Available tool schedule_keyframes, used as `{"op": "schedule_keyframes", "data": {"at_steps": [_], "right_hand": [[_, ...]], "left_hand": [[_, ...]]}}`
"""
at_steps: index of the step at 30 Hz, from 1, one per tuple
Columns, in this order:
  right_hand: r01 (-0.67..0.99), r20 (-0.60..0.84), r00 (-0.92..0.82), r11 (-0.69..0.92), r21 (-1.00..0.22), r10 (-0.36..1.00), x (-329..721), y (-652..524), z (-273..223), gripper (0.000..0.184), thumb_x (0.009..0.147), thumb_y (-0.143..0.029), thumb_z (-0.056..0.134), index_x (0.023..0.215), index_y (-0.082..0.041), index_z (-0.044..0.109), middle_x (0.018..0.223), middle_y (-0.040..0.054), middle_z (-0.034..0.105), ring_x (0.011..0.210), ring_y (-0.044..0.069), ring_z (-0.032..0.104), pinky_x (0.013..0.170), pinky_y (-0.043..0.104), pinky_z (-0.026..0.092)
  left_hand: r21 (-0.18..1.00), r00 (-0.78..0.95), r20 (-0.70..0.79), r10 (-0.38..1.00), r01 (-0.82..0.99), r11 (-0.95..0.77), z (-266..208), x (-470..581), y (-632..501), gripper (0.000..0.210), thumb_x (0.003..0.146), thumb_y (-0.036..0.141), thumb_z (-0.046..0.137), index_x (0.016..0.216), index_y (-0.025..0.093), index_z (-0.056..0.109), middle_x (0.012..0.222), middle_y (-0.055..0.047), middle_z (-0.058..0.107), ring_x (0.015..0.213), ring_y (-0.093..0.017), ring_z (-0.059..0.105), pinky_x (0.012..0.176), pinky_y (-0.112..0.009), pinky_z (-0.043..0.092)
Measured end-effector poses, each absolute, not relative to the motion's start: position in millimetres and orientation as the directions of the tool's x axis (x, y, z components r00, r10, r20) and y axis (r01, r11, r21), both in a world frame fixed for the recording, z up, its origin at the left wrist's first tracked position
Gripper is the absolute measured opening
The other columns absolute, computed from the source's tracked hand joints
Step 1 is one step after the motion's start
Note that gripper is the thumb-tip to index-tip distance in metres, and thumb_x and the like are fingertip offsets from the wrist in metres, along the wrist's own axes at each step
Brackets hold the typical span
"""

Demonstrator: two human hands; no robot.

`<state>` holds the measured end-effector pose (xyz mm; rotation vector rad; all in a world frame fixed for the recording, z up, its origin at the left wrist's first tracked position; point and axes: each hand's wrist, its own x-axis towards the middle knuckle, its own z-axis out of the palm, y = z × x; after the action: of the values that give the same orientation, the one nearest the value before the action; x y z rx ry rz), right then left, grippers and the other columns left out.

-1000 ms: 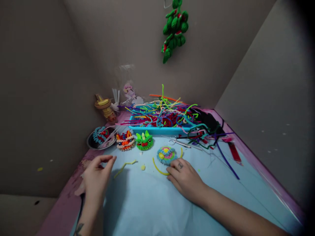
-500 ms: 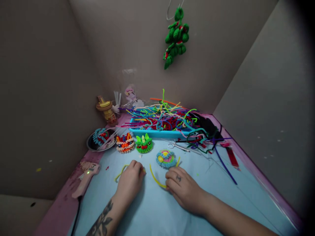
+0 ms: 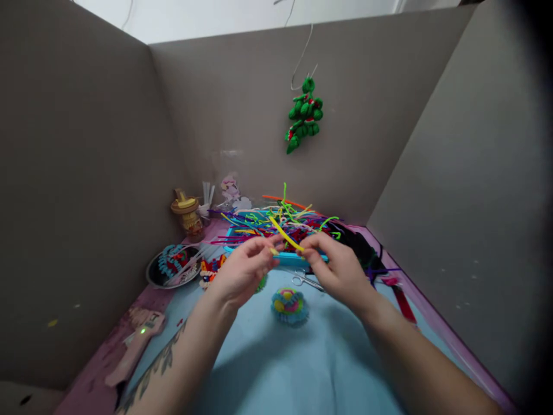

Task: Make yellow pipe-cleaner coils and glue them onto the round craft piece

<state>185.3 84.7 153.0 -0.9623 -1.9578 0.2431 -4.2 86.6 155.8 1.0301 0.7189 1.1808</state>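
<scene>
Two pieces sit mid-frame; the right hand has fingers pinching a yellow strip by its lower end; the left hand's pinch a small yellow bit; gentle pressure should avoid crushing either.

Shows a bright yellow strip, slim, gently curved, held aloft, slanting toward ten o'clock; at nine o'clock from its lower end, shows a small pale-yellow piece, partly covered.
</scene>
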Motion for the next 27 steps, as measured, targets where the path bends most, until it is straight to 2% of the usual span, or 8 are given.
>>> {"op": "schedule_keyframes", "data": {"at_steps": [3, 6, 8, 10, 14, 18, 22, 27], "right_hand": [[0.505, 0.51, -0.378, 0.634, -0.586, 0.773, 182.5, 98.4, 176.6, 0.014, 0.088, -0.019, 0.045, 0.076, -0.02, 0.051, 0.069, -0.0018, 0.058, 0.06, 0.012, 0.051, 0.055, 0.022, 0.037], [0.401, 0.394, -0.436, 0.567, -0.72, 0.809, 179.0, 107.9, 170.2, 0.012, 0.089, -0.02, 0.046, 0.077, -0.02, 0.05, 0.07, -0.0019, 0.06, 0.062, 0.011, 0.053, 0.057, 0.022, 0.039], [0.242, 0.319, -0.492, 0.48, -0.843, 0.81, 172.6, 114.2, 157.6, 0.011, 0.089, -0.029, 0.05, 0.084, -0.02, 0.051, 0.073, -0.0008, 0.061, 0.067, 0.013, 0.056, 0.061, 0.024, 0.042], [-0.006, 0.265, -0.579, 0.321, -0.947, 0.771, 162.8, 119.8, 144.5, 0.027, 0.085, -0.045, 0.057, 0.095, -0.02, 0.049, 0.075, 0.0001, 0.062, 0.071, 0.014, 0.06, 0.064, 0.026, 0.045], [-0.345, 0.252, -0.565, 0.052, -0.937, 0.786, 143.4, 125.6, 127.2, 0.052, 0.071, -0.055, 0.07, 0.102, -0.02, 0.048, 0.069, -0.002, 0.062, 0.055, 0.011, 0.058, 0.052, 0.022, 0.044], [-0.313, 0.201, -0.427, 0.064, -0.948, 0.882, 141.7, 127.4, 123.8, 0.032, 0.078, -0.045, 0.068, 0.09, -0.017, 0.056, 0.065, -0.0009, 0.065, 0.037, 0.004, 0.042, 0.041, 0.019, 0.032], [-0.266, 0.198, -0.357, 0.104, -0.958, 0.913, 150.0, 129.1, 126.5, 0.036, 0.086, -0.048, 0.055, 0.105, -0.018, 0.058, 0.07, 0.0012, 0.067, 0.034, 0.003, 0.033, 0.04, 0.02, 0.028], [-0.164, 0.246, -0.24, 0.211, -0.964, 0.939, 157.3, 129.0, 128.5, 0.034, 0.09, -0.047, 0.05, 0.101, -0.017, 0.062, 0.052, -0.0036, 0.053, 0.045, 0.008, 0.04, 0.044, 0.02, 0.03]], "left_hand": [[0.878, 0.226, 0.198, 0.954, -0.474, -0.069, 170.4, 2.4, 105.0, 0.028, 0.064, 0.037, 0.078, 0.074, 0.018, 0.06, 0.107, -0.005, 0.067, 0.092, -0.016, 0.063, 0.078, -0.029, 0.049], [0.914, 0.134, 0.272, 0.953, -0.346, -0.212, 166.8, -0.9, 114.8, 0.02, 0.069, 0.035, 0.074, 0.075, 0.018, 0.065, 0.093, -0.004, 0.071, 0.082, -0.015, 0.064, 0.076, -0.028, 0.05], [0.941, 0.136, 0.301, 0.944, -0.2, -0.272, 161.1, -4.3, 115.8, 0.012, 0.071, 0.029, 0.072, 0.072, 0.018, 0.068, 0.086, -0.004, 0.071, 0.081, -0.016, 0.064, 0.076, -0.028, 0.05], [0.951, 0.179, 0.308, 0.934, -0.068, -0.3, 156.9, -5.9, 113.8, 0.008, 0.072, 0.026, 0.07, 0.069, 0.018, 0.069, 0.083, -0.005, 0.071, 0.079, -0.018, 0.065, 0.075, -0.03, 0.051], [0.96, 0.216, 0.27, 0.938, 0.017, -0.28, 155.1, -4.9, 112.3, 0.01, 0.075, 0.025, 0.066, 0.069, 0.019, 0.07, 0.096, -0.007, 0.07, 0.079, -0.02, 0.066, 0.074, -0.034, 0.051], [0.946, 0.007, 0.277, 0.961, -0.177, -0.272, 154.3, -5.9, 123.1, 0.011, 0.073, 0.028, 0.069, 0.07, 0.018, 0.067, 0.107, -0.008, 0.067, 0.099, -0.02, 0.06, 0.085, -0.03, 0.046], [0.895, -0.07, 0.145, 0.987, -0.416, -0.161, 151.4, -8.0, 132.9, 0.024, 0.067, 0.035, 0.075, 0.079, 0.017, 0.063, 0.076, -0.001, 0.065, 0.066, -0.011, 0.057, 0.062, -0.022, 0.046], [0.917, 0.034, 0.16, 0.987, -0.376, -0.136, 150.8, -3.8, 129.4, 0.026, 0.066, 0.034, 0.076, 0.08, 0.016, 0.064, 0.07, 0.0, 0.064, 0.063, -0.01, 0.057, 0.06, -0.021, 0.046]]}}
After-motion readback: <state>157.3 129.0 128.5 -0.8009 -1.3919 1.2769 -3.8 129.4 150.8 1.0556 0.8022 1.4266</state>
